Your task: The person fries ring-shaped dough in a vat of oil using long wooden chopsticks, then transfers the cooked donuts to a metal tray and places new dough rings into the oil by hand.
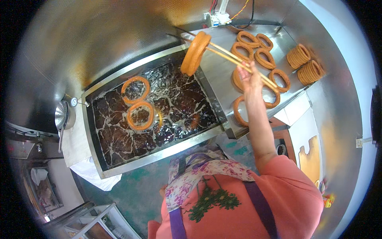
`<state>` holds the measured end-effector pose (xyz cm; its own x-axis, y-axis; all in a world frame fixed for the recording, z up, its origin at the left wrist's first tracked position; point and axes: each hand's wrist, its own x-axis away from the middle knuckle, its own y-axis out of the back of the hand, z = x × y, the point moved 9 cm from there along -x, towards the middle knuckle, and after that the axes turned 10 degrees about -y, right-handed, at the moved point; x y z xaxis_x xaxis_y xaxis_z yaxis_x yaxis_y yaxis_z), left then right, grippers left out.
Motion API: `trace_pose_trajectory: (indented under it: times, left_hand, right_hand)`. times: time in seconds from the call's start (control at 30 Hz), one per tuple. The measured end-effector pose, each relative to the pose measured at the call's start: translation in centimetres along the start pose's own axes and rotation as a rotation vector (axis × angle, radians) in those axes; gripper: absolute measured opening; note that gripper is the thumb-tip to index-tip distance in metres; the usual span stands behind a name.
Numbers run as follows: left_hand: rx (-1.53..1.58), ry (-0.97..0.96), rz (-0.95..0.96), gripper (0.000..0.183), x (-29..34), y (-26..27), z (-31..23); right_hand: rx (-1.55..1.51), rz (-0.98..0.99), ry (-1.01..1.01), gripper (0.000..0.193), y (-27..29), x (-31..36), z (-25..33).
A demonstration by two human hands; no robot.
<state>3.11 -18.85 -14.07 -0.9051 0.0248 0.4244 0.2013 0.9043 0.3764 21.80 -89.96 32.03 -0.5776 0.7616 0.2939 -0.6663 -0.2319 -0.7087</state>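
My right hand (250, 77) is closed around a pair of long chopsticks (232, 57). From their far part hang fried dough rings (195, 53), pressed side by side, over the right back edge of the fryer (158, 160). Two more golden rings float in the dark, foaming oil: an upper ring (124, 91) and a lower ring (130, 117), close together left of the middle. Of my left hand (162, 191) only a sliver shows beside the apron, low in the view; its fingers are hidden.
A metal tray (215, 77) right of the fryer bears several loose rings (234, 49) and two upright stacks, a back stack (297, 57) and a front stack (310, 73). At the fryer's left are a strainer (61, 115) and a dial thermometer (74, 102). Wiring (218, 18) hangs behind.
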Motion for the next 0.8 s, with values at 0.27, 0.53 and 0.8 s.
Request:
trace_pose_trajectory:
  times: [0.27,0.53,0.8]
  left_hand:
    - [0.129,0.006,0.010,0.020,1.3,-3.0,-0.8]
    - [0.252,0.008,0.000,0.022,2.1,-3.8,-0.4]
    - [0.426,-0.026,0.040,0.023,1.5,-4.6,-0.3]
  right_hand:
    - [0.289,-0.099,0.319,0.019,-2.5,-3.5,8.9]
    - [0.550,0.000,0.511,0.015,-4.8,-5.2,8.5]
    - [0.780,-0.074,0.525,0.020,-1.7,-2.3,11.9]
